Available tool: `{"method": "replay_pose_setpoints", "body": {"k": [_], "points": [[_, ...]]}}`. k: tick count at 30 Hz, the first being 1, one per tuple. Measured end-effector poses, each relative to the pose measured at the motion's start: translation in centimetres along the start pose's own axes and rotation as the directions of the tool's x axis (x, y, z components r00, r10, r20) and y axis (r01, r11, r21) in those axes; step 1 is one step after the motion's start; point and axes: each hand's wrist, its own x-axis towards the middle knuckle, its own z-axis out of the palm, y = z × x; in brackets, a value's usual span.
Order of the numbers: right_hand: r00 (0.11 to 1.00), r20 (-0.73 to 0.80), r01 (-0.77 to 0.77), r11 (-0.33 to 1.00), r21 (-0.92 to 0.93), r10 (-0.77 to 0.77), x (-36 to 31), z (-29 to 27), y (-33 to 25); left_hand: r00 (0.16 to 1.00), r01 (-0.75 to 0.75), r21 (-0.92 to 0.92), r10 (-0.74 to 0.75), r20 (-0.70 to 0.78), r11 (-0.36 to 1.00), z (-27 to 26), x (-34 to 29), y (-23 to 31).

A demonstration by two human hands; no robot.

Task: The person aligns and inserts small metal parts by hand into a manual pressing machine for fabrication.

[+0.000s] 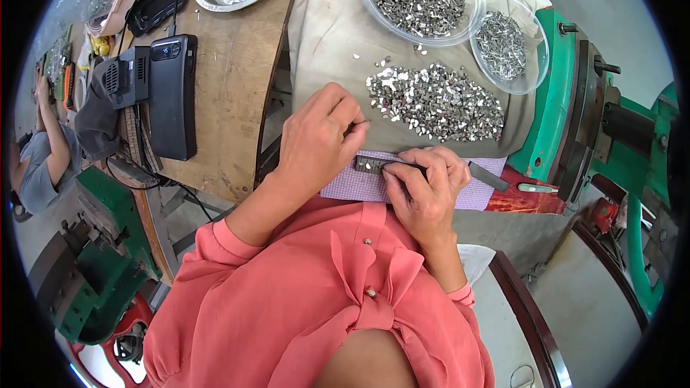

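Note:
My right hand (430, 185) grips a dark metal bar-shaped block (369, 164) with small slots, some showing bright metal bits. The block lies over a purple checked cloth (352, 186). Left of it, my left hand (321, 133) is raised slightly, thumb and fingertips pinched together. Whatever sits in that pinch is too small to make out. Just beyond both hands a loose pile of small shiny metal pieces (438, 104) spreads over a beige cloth (323, 50). A flat dark strip (489, 177) lies to the right of my right hand.
Two clear plastic tubs, a large tub (478, 18) and a smaller one (544, 57), hold metal parts. A metal bowl (215, 6), a black power bank (172, 100) and cables occupy the wooden table (230, 79). Green machinery (550, 93) borders the right. Another person (47, 165) sits far left.

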Motion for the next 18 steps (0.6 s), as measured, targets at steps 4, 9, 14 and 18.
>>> {"method": "replay_pose_setpoints", "body": {"k": [4,9,14,18], "points": [[1.000,0.016,-0.005,0.998,-0.069,0.006,-0.2,-0.5,0.0,0.996,-0.062,-0.042,0.064,0.059,0.997,-0.2,0.1,-0.4],[0.998,0.046,-0.027,0.997,-0.066,0.030,0.2,-0.4,-0.3,0.980,-0.107,-0.090,0.121,0.159,0.990,-1.0,0.4,-1.2],[0.996,0.070,-0.045,0.997,-0.055,0.049,0.8,-1.0,-0.5,0.986,-0.086,-0.081,0.097,0.134,0.993,-0.8,0.6,-1.2],[0.999,0.053,0.008,0.999,-0.053,-0.005,1.2,-0.9,-1.1,0.990,-0.103,-0.034,0.106,0.096,0.994,-0.5,0.8,-1.0]]}}
